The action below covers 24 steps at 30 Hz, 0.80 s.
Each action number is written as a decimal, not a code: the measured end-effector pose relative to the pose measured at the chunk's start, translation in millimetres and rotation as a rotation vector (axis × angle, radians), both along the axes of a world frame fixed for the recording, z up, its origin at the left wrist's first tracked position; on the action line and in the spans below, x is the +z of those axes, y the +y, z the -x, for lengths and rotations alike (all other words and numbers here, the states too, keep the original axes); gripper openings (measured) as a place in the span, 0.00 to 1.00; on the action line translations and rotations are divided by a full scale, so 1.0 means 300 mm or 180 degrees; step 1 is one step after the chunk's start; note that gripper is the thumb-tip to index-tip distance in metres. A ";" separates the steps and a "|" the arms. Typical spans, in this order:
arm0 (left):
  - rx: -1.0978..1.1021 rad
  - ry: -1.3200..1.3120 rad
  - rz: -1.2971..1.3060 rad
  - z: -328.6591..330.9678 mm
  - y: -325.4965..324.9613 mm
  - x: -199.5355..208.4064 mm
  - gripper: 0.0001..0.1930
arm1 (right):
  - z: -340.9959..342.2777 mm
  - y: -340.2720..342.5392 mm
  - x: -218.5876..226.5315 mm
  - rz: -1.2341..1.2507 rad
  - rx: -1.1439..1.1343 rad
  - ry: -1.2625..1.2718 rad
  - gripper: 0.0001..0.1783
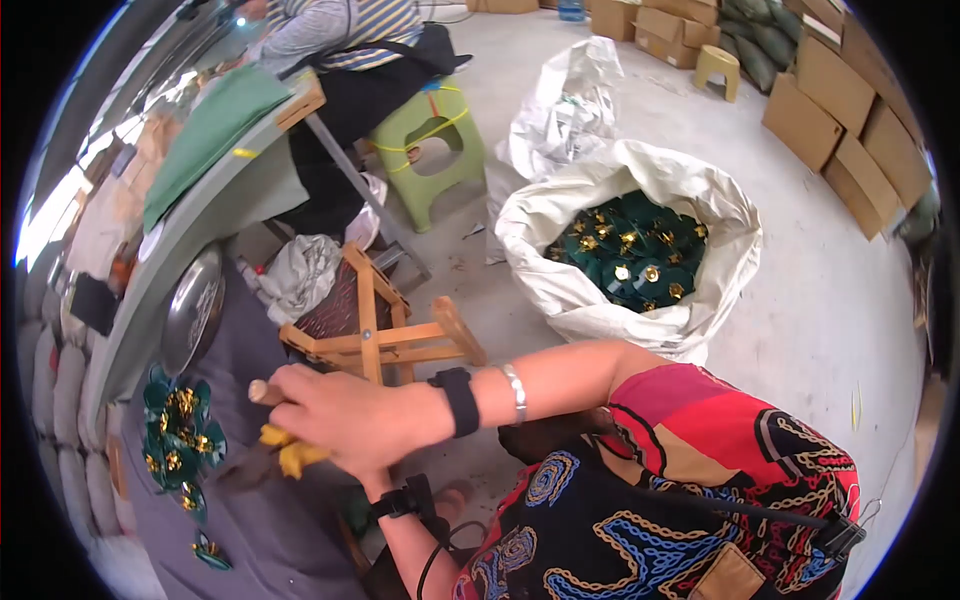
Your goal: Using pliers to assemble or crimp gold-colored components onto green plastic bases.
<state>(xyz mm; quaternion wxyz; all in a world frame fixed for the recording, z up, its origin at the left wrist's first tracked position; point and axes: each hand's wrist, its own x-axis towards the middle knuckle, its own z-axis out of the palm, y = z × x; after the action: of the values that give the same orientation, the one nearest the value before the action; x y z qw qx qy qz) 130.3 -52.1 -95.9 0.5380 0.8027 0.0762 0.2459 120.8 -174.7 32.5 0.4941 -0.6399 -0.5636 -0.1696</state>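
Note:
My right hand (345,412) reaches across from the right, above a grey cloth-covered surface, with its fingers curled in. A tan covering wraps one fingertip; whatever the fingers hold is hidden. My left forearm rises from the lower edge, and my left hand (372,482) is mostly hidden under the right one. Something crumpled and yellow (292,452) shows below the right fingers; I cannot tell what it is. To their left lies a cluster of dark green artificial flowers (178,440) with gold centres, on the grey cloth (260,540). A single green-and-gold piece (210,552) lies nearer me.
A white woven sack (735,235) full of green-and-gold flowers stands open on the floor, another white sack (565,110) behind it. A metal dish (193,310), a folding wooden stool (370,330) and a green plastic stool (430,150) are close by. Someone sits beyond the table.

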 end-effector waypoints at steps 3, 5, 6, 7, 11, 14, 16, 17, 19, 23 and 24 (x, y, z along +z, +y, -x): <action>-0.0388 0.0382 -0.0196 -0.009 -0.132 0.100 0.16 | 0.061 -0.175 0.112 -0.0238 -0.0016 -0.0017 0.20; -0.0816 0.0348 0.0078 -0.050 -0.176 0.190 0.22 | 0.134 -0.183 0.140 -0.0433 0.0230 -0.0104 0.20; -0.1230 0.0376 0.1060 -0.069 -0.257 0.249 0.24 | 0.150 -0.184 0.141 -0.0583 0.0356 -0.0205 0.21; -0.1189 0.0382 0.1040 -0.081 -0.306 0.273 0.24 | 0.156 -0.184 0.139 -0.0609 0.0393 -0.0195 0.21; -0.1112 0.0203 0.1093 -0.049 -0.227 0.230 0.26 | 0.175 -0.183 0.130 -0.0253 0.0538 -0.0005 0.22; 0.0017 -0.0400 0.0546 0.044 -0.070 0.085 0.26 | 0.133 -0.213 0.104 -0.0153 0.0020 -0.0047 0.28; -0.0297 -0.0535 0.1036 0.115 0.098 0.102 0.22 | 0.099 -0.205 0.094 -0.0415 -0.0185 -0.0069 0.25; 0.0321 -0.0054 0.0806 0.147 -0.019 0.319 0.17 | 0.044 -0.215 0.046 -0.0358 -0.0264 0.0443 0.30; 0.0966 -0.0299 0.0740 0.250 0.125 0.405 0.13 | 0.023 -0.150 -0.004 -0.0644 -0.0259 0.0421 0.30; 0.2647 -0.0285 -0.0946 0.554 0.529 0.541 0.18 | 0.058 -0.076 -0.023 -0.0328 0.0260 0.1141 0.28; 0.3145 0.0356 -0.1543 0.583 0.577 0.580 0.21 | 0.045 -0.072 -0.047 -0.0298 0.0196 0.0949 0.27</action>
<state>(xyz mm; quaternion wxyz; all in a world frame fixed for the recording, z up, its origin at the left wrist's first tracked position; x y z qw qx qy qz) -44.5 121.0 78.0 0.1536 0.7842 0.4134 0.4365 107.5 -196.2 18.3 0.6065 -0.6167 -0.4948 -0.0836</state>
